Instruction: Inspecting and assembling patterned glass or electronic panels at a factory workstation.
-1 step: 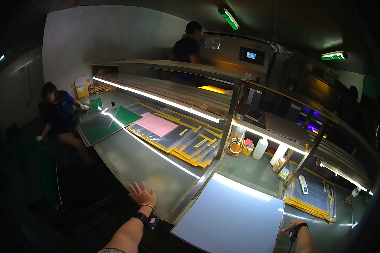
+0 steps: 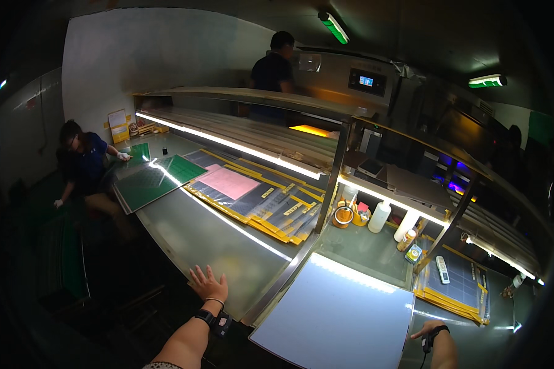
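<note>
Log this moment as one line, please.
left hand: open, by grey worktop | right hand: beside pale panel, grip unclear | white remote: on yellow-taped sheets

A pink sheet (image 2: 229, 181) is lying on yellow-taped dark films (image 2: 277, 212); a green panel (image 2: 157, 181) is resting at their left end. A white plastic bottle (image 2: 380, 218) is standing upright. A white remote control (image 2: 442, 269) is lying on the right-hand taped stack (image 2: 465, 284). A strip light (image 2: 228, 144) is glowing. A co-worker in dark blue (image 2: 92, 154) is sitting or leaning far left (posture unclear).
</note>
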The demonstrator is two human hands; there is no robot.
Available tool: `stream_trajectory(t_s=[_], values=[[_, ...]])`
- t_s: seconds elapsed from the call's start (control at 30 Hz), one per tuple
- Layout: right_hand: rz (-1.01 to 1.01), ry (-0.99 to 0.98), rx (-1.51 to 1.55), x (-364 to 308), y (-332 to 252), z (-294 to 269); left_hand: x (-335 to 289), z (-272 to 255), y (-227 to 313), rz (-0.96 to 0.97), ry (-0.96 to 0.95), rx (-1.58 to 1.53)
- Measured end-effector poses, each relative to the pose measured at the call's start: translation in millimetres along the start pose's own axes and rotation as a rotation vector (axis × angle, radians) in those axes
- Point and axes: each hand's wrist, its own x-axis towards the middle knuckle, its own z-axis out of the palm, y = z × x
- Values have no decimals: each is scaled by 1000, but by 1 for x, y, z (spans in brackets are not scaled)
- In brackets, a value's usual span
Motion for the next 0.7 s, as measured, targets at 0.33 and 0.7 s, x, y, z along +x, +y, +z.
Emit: stream_trajectory(t_s=[0.33,0.7], values=[[-5,11,-27,11,5,2,0,1,0,3,-2,12],[0,-2,-27,6,4,3,-2,-1,-1,-1,-15,15]])
